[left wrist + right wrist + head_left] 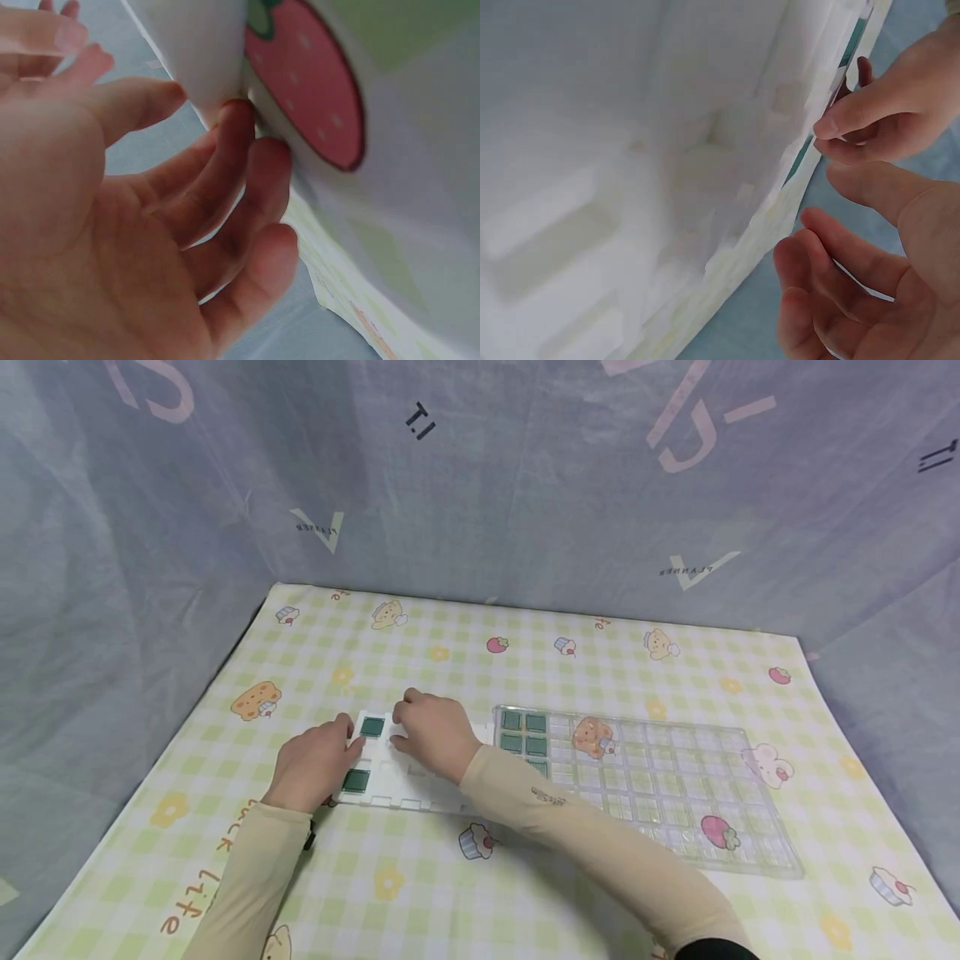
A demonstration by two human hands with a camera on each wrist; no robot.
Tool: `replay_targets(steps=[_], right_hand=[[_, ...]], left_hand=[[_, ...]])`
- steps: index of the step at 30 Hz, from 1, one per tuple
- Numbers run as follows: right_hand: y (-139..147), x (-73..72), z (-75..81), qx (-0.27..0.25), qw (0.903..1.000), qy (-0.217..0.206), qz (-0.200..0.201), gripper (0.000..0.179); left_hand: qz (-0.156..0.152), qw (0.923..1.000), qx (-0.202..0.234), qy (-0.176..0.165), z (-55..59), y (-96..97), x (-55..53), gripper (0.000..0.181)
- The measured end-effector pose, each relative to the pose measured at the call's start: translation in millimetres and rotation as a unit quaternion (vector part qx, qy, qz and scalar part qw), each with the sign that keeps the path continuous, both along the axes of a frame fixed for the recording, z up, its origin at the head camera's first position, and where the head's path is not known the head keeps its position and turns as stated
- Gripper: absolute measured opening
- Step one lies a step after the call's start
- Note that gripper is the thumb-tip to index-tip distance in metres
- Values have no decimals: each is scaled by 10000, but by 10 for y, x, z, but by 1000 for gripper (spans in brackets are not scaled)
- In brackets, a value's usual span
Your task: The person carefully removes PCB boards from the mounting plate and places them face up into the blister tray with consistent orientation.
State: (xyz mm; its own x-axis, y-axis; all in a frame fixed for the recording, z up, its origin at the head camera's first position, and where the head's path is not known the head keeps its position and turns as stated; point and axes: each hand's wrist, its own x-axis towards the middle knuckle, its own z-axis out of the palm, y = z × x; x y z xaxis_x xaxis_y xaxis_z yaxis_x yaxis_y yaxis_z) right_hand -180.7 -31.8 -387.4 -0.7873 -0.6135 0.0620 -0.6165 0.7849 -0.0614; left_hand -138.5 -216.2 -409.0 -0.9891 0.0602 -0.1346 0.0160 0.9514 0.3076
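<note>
A white tray (390, 795) lies left of the middle of the table, with small green square chips (372, 727) in its left end. My left hand (311, 764) holds that end, thumb on the rim and curled fingertips against the side. In the left wrist view, those fingers (259, 176) lie right at the tray's edge beside the tablecloth. Over the tray's upper part is my right hand (438, 731), its fingers loosely bent. The right wrist view shows a gap between its thumb and forefinger, with nothing in it. My right forearm covers part of the tray.
To the right lies a clear plastic tray (660, 721) with many compartments, meeting the white tray's right end. Several green chips (536, 746) sit in its left columns. A checked tablecloth (420, 893) covers the table, and grey-blue fabric (487, 510) hangs around its back and sides.
</note>
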Motion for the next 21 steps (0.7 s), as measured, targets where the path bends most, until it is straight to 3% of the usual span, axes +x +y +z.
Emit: replay_targets(steps=[21], right_hand=[[-338, -168, -108, 506, 9977, -422, -187, 32]], left_hand=[[18, 10000, -27, 68, -29, 3, -5, 26]])
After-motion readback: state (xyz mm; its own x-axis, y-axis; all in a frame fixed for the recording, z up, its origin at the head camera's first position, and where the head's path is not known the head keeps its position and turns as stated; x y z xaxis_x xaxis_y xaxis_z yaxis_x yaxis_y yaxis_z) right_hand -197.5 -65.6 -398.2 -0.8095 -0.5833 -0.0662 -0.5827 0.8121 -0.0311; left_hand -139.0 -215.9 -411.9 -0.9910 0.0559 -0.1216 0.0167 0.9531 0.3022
